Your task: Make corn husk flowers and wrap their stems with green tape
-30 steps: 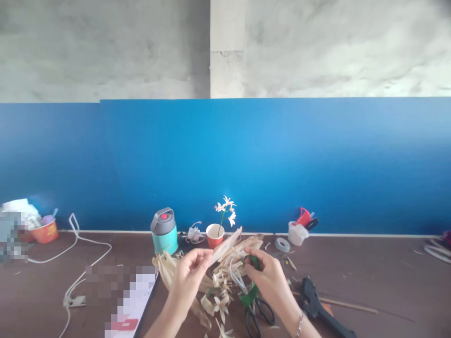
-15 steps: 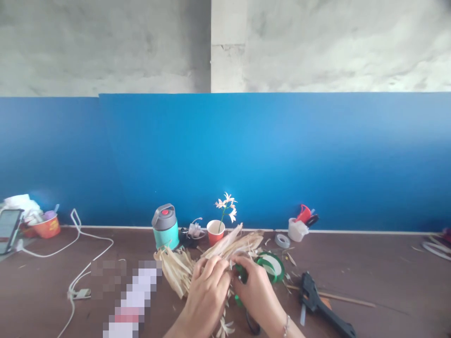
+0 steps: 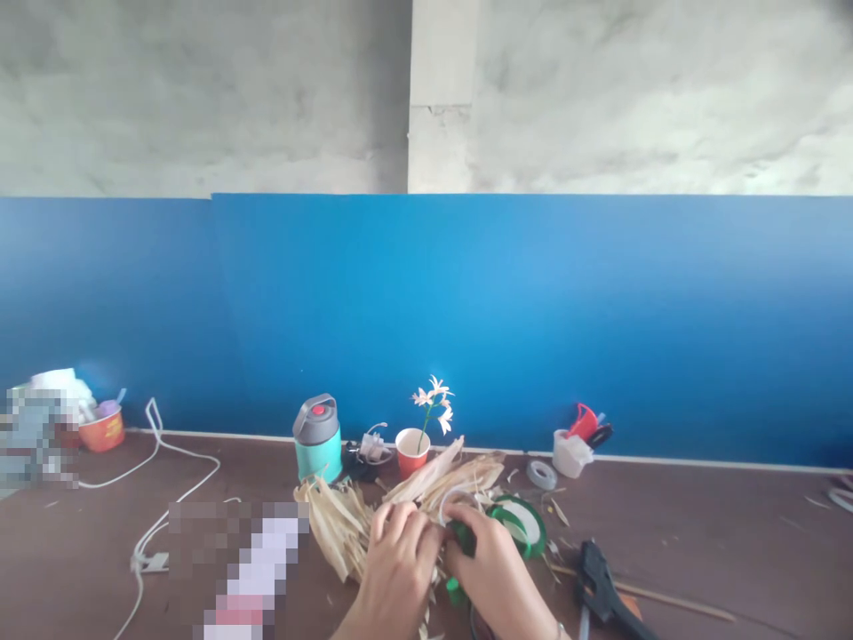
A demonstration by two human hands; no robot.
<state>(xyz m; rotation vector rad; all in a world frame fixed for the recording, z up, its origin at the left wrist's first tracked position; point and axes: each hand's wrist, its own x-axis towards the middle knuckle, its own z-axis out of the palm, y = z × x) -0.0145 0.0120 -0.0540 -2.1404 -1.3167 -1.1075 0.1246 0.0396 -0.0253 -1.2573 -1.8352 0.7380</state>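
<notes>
Paper cup [image 3: 413, 458], orange-red outside and white inside, stood upright on the brown desk [image 3: 699, 524] with a green-stemmed spray of pale flowers [image 3: 436, 404] in it. Left hand [image 3: 400, 556] was in front of the cup, over dried corn husks [image 3: 337, 524]: back up, fingers bent, tips hidden. Couldn't tell if it gripped anything. Right hand [image 3: 490, 556] was beside it, front right of the cup, thumb and index finger closed round a dark green item [image 3: 461, 535], mostly covered, so no better name. Thin pale loop [image 3: 459, 492] arched just above the index finger. Husks spread in front of the cup, some leaves near its base, a bunch to its front left. Green-rimmed ribbon spool [image 3: 533, 520] lay front right of the cup. Grey tape roll [image 3: 543, 485], then a white plastic tub [image 3: 568, 455] holding a red item [image 3: 585, 421], sat right of it. Black hot glue gun [image 3: 603, 578] was further out front right, crossing a thin wooden stick [image 3: 680, 602]. Teal food jar [image 3: 318, 458] with grey lid stood left of the cup, white charger [image 3: 371, 446] between them. Blue partition [image 3: 466, 311] ran behind the cup
</notes>
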